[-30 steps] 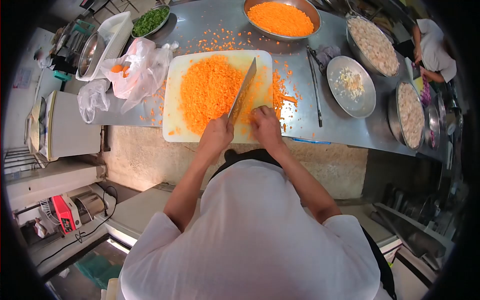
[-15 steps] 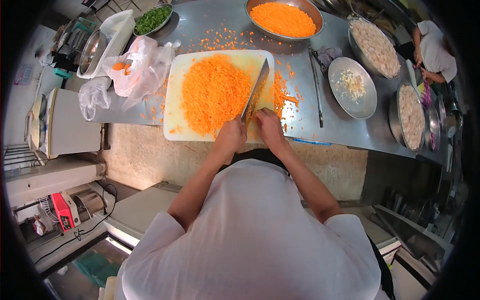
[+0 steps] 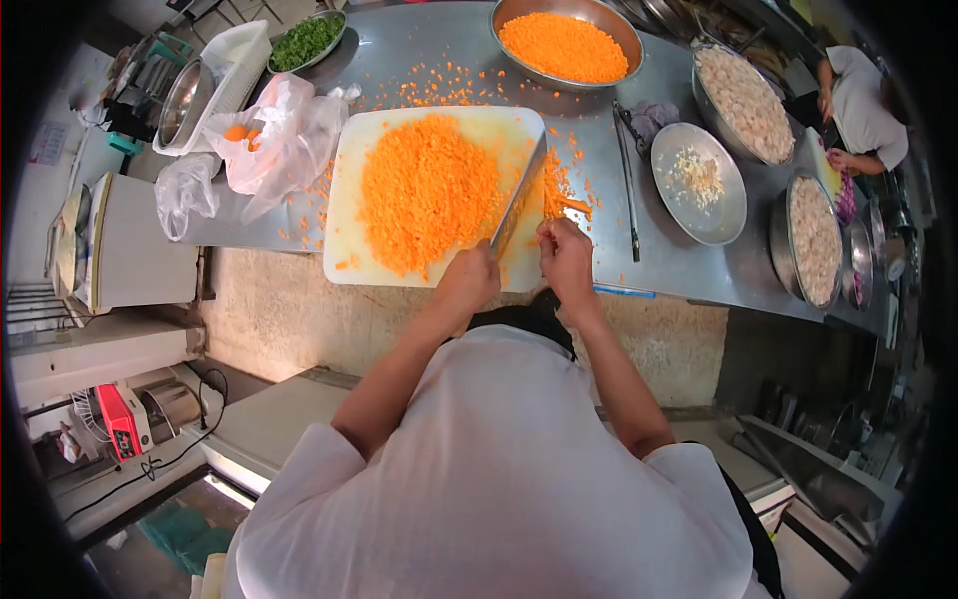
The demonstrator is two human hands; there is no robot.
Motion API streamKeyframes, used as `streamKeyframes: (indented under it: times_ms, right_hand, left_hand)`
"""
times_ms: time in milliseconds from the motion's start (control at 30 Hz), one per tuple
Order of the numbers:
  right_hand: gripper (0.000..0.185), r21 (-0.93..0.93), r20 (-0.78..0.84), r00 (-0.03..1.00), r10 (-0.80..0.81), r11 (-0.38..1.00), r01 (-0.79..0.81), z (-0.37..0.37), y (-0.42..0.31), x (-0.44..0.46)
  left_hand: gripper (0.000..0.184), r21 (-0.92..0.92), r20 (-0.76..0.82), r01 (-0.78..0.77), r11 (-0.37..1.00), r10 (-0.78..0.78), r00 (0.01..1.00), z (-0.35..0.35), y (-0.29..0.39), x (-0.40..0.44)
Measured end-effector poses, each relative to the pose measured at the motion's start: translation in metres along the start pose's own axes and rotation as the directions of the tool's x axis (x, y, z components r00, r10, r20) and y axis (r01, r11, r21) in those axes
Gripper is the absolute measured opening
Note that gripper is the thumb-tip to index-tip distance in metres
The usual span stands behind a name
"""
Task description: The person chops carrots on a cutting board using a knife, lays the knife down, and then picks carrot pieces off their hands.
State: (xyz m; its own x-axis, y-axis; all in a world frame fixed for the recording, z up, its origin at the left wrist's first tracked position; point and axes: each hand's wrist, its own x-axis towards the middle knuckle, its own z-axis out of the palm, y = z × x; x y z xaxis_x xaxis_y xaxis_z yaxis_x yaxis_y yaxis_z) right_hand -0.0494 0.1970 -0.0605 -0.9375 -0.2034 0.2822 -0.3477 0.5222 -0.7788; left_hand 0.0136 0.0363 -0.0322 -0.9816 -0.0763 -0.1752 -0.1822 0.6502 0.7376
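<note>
A knife (image 3: pixel 521 192) is gripped by its handle in my left hand (image 3: pixel 469 277), with the blade pointing away and to the right. It stands over the right part of a white cutting board (image 3: pixel 344 225). Left of the blade lies a large heap of finely chopped carrot (image 3: pixel 424 195). My right hand (image 3: pixel 567 258) is just off the board's right edge, its fingers curled together; whatever they may hold is hidden. Near it, carrot scraps (image 3: pixel 559 190) are scattered on the metal table.
Behind the board is a bowl of chopped carrot (image 3: pixel 564 48). A sharpening steel (image 3: pixel 628 185) and a metal plate with minced bits (image 3: pixel 697 185) lie to the right, beside bowls of pale chunks (image 3: pixel 743 100). Plastic bags (image 3: pixel 279 140) sit left. A co-worker (image 3: pixel 866 105) stands far right.
My right hand has moved right, from over the board to beyond its edge. The knife has shifted slightly right in my left hand.
</note>
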Motion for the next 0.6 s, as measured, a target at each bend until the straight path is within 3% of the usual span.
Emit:
streamKeyframes:
  times_ms: [133,233,300,433,567,600]
  right_hand:
    - [0.012,0.003,-0.030,0.999,-0.044,0.999,0.044,-0.009,0.002,0.004]
    - [0.012,0.059,-0.102,0.994,-0.040,0.997,0.047,-0.015,-0.004,0.008]
    - [0.011,0.088,-0.165,0.985,-0.045,0.994,0.060,-0.019,-0.009,0.008]
    - [0.010,0.079,-0.131,0.991,-0.035,0.996,0.046,-0.021,-0.013,0.013]
    - [0.008,0.041,-0.107,0.994,-0.008,0.999,0.013,-0.016,-0.005,0.009]
    - [0.006,0.041,-0.086,0.996,0.026,0.999,-0.023,-0.015,0.000,0.007]
  left_hand:
    - [0.017,0.001,-0.009,-0.063,0.998,0.063,0.998,-0.015,0.009,0.008]
    - [0.017,-0.011,0.025,-0.006,1.000,0.006,1.000,-0.015,0.007,-0.001]
    - [0.016,0.032,-0.041,-0.114,0.993,0.115,0.993,0.000,0.001,0.002]
    - [0.014,-0.038,-0.013,-0.060,0.997,0.060,0.998,-0.011,0.016,0.006]
    - [0.015,0.031,0.009,-0.167,0.985,0.167,0.986,-0.001,-0.003,-0.016]
    - [0.016,-0.126,0.080,-0.020,0.992,0.030,0.996,-0.010,0.002,-0.021]
